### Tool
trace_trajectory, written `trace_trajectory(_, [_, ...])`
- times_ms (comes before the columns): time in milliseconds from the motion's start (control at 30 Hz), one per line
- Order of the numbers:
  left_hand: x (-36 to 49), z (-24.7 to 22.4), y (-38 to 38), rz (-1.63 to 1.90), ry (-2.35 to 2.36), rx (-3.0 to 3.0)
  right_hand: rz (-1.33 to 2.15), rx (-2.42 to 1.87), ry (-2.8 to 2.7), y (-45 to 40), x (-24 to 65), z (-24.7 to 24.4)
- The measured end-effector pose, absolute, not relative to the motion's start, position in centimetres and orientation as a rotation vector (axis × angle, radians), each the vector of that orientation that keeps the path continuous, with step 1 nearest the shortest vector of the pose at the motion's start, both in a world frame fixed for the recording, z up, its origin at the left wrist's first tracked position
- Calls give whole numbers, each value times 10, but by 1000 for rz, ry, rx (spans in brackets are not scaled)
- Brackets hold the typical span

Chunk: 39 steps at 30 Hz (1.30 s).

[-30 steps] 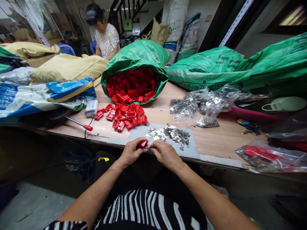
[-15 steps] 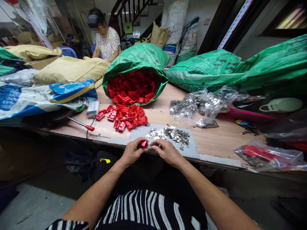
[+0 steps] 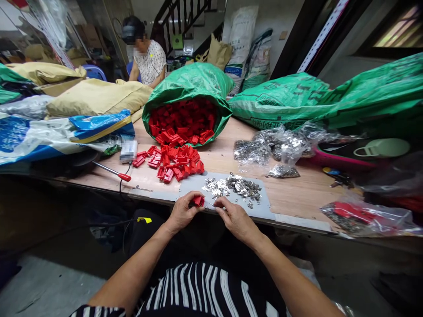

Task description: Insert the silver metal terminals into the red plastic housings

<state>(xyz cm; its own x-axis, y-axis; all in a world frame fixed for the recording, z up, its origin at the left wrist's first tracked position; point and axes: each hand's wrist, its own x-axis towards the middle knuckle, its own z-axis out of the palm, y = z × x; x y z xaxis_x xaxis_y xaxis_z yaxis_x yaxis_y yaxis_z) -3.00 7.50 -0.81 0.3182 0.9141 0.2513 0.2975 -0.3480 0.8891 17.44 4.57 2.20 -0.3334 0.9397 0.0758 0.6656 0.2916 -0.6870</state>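
Observation:
My left hand (image 3: pixel 183 213) is closed around a red plastic part (image 3: pixel 198 201) at the front edge of the table. To its right, my right hand (image 3: pixel 233 216) pinches a thin, needle-like metal tool (image 3: pixel 211 204) whose tip points toward the red part; its exact kind is too small to tell. The two hands are a short gap apart. Just beyond them, small silvery metal pieces (image 3: pixel 216 187) and a darker heap of metal pieces (image 3: pixel 246 187) lie on a grey mat (image 3: pixel 266 204). A pile of red plastic parts (image 3: pixel 180 160) sits behind and to the left.
A green sack (image 3: pixel 198 77) spills red parts onto the table. Clear bags of metal pieces (image 3: pixel 254 152) lie right of it, with a pink basin (image 3: pixel 343 160) beyond. A red-tipped lever (image 3: pixel 124 177) sticks out at left. A co-worker (image 3: pixel 148 59) sits across the table.
My right hand has drawn slightly right, away from the red part, widening the gap and showing more of the thin tool. My left hand keeps its hold.

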Motion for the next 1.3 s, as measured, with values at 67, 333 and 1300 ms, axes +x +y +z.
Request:
trace_trajectory(67, [-30,-10,75,1034,1074,1830,681,-1403,-2131,49,169,22])
trace_trajectory(333, [-26,-16,75,1053,1129,1840,554,-1433,-2232,58,158,20])
trace_trajectory(1300, [-7,31,31,1020,605,149,926,-1223,-2084,24,166,42])
